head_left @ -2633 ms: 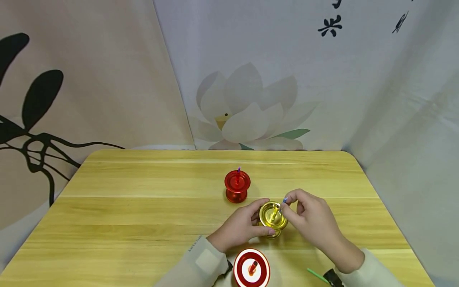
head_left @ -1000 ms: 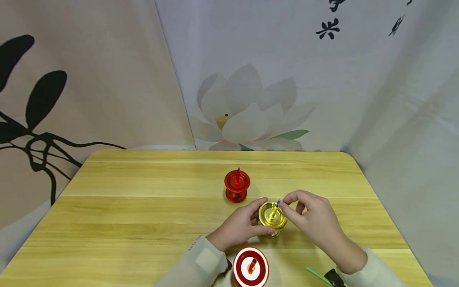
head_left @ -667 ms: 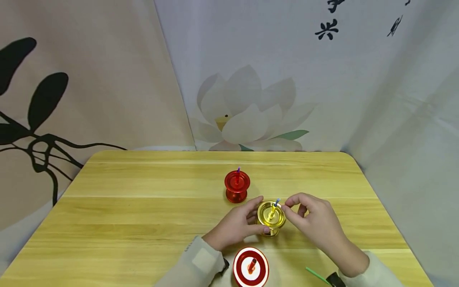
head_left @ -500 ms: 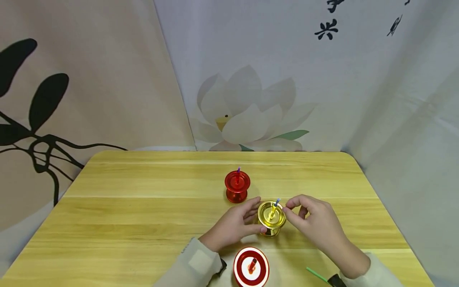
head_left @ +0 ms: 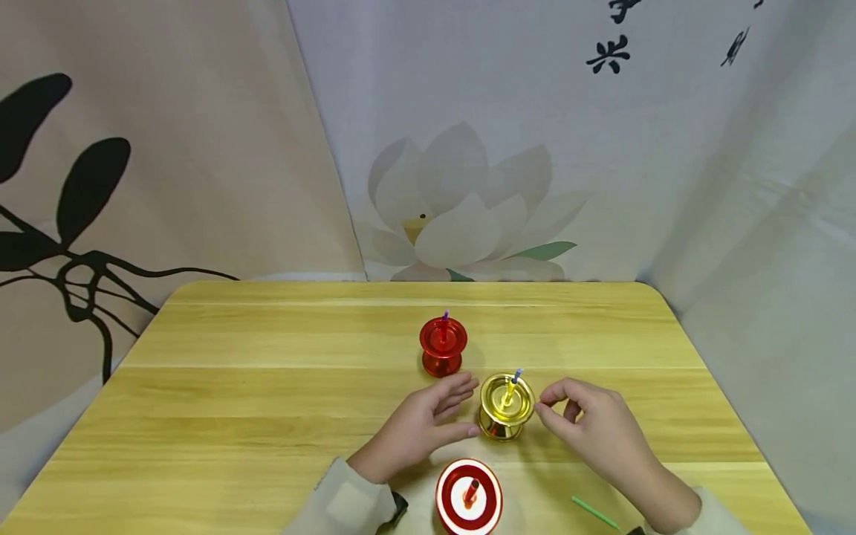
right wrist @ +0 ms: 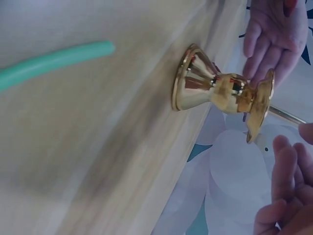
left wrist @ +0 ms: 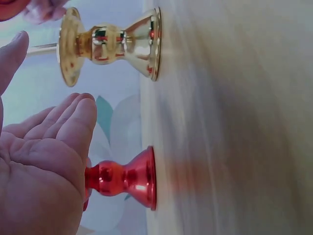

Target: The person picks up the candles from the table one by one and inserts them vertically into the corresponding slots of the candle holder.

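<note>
Two hands sit by the gold holder (head_left: 506, 409) on the bench (head_left: 267, 401). Left hand (head_left: 420, 429) fingers are straight and apart; right hand (head_left: 588, 431) fingers curl loosely, holding nothing. It looks hard, shiny, slippery and tippy. Grab its thin middle.

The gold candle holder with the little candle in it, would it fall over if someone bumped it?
Probably fairly steady: the gold candle holder stands on a wide flared foot on the table. Its narrow waist and broad top dish suggest a hard knock high up could tip it. The thin candle already leans, so it might drop out first. The shiny metal looks slippery.
</note>
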The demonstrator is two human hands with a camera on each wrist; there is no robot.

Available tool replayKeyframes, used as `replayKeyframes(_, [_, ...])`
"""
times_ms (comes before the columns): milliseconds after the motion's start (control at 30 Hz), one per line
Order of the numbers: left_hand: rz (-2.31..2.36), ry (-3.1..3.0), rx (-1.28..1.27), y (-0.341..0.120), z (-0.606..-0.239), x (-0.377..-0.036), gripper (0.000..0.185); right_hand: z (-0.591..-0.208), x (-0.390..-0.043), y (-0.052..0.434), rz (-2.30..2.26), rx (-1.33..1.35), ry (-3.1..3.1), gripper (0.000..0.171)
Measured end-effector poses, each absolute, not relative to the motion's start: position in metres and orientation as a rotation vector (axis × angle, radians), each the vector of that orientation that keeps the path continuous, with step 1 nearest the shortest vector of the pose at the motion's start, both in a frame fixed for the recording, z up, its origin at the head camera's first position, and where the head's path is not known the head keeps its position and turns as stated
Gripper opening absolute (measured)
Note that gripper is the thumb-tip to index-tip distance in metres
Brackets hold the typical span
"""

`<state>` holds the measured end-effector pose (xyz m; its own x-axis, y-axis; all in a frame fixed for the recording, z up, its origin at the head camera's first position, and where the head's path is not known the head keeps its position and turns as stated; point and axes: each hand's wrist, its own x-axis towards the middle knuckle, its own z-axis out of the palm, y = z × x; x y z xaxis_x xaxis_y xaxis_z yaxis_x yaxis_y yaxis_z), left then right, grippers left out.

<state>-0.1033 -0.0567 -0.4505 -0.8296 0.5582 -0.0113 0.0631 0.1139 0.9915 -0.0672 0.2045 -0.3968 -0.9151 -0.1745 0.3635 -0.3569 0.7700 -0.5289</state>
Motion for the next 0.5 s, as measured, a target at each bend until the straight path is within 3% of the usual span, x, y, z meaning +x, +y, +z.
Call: replayKeyframes(500, [1.777,1.971,0.671,-0.078,-0.449,-0.079,0.064,-0.404,-0.052,0.215,0.876,0.25,-2.975,0.011])
